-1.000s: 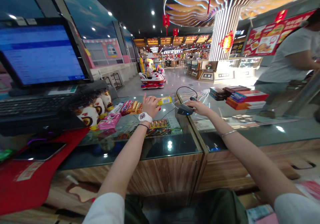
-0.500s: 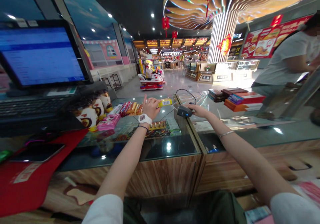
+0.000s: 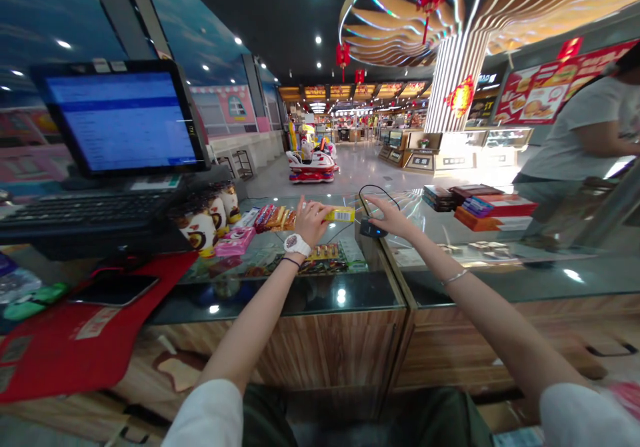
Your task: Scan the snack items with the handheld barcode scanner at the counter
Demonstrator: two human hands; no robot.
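Observation:
My left hand, with a white watch on its wrist, is closed on a small yellow pack whose barcode faces me. A dark barcode scanner with a small blue light sits on the glass counter, just right of the pack. Over the scanner is my right hand, its fingers spread and the index finger stretched out. Whether the thumb touches the scanner, I cannot tell. Left of my left hand lie several red and orange snack packs and a pink pack.
Patterned cups stand beside a keyboard and a monitor at the left. A phone lies on a red mat. Stacked boxes are on the right counter, near a person in a white shirt.
My right hand has loosened from the scanner and spread its fingers; the scanner now rests lower. My left hand still holds the yellow pack. The view has shifted slightly left.

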